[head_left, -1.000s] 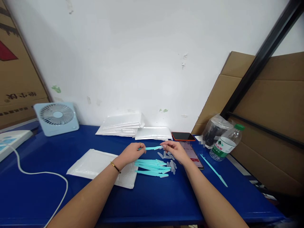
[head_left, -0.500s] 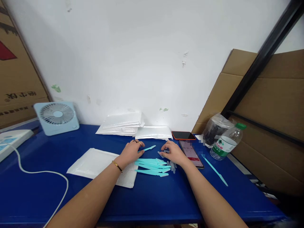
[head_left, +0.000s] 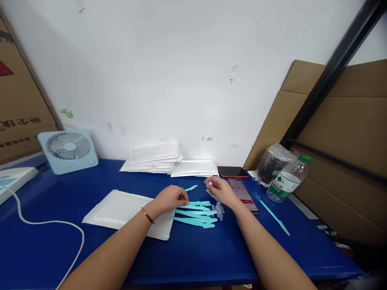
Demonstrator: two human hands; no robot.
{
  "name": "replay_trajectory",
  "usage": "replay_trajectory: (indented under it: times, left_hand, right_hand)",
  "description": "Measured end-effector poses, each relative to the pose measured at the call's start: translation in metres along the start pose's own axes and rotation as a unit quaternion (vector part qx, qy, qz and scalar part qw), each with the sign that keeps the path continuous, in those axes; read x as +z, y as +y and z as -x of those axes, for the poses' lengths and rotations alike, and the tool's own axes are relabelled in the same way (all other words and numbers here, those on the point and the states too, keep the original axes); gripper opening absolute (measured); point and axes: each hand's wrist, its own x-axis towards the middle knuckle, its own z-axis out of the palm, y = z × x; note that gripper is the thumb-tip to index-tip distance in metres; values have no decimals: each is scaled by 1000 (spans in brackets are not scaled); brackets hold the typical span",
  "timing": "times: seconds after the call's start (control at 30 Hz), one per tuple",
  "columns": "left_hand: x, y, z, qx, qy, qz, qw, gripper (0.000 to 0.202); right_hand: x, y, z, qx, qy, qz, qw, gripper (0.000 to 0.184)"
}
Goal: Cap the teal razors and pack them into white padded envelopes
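My left hand (head_left: 169, 198) is closed round the handle of a turquoise plastic tool (head_left: 191, 188), whose tip points right toward my other hand. My right hand (head_left: 221, 190) is raised a little off the table and pinches a small clear plastic cap (head_left: 209, 183) between thumb and fingers. Below and between the hands lies a pile of several more turquoise tools (head_left: 195, 213) on the blue table (head_left: 193, 253). A few loose clear caps (head_left: 219, 209) lie just right of that pile.
A white padded mailer (head_left: 121, 209) lies under my left wrist; more mailers (head_left: 157, 158) are stacked by the wall. Two phones (head_left: 242, 192), a water bottle (head_left: 287, 179), a bagged dark jar (head_left: 272, 165) and one stray turquoise tool (head_left: 273, 216) sit right. A small fan (head_left: 68, 150) and white cable (head_left: 45, 223) are left.
My right hand went down to the loose caps and came back up pinching one. My left hand kept its tool and dropped slightly toward the pile.
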Motion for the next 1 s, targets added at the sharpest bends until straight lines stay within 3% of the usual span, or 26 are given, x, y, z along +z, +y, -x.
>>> replay_trajectory:
  times: [0.23,0.37,0.67,1.0]
  left_hand:
    - [-4,0,1,-47,85,24,995,29]
    - [-7,-1,2,-40,103,65,992,28]
    - [-9,1,3,-38,114,94,988,29]
    - [-2,-2,-3,-18,121,119,985,23]
  right_hand:
    - [-11,-12,2,24,53,-188,981,29]
    - [-15,-12,1,63,47,-263,962,30]
    - [-8,-7,0,78,54,-260,961,32]
    - [14,-15,0,75,16,-277,958,30]
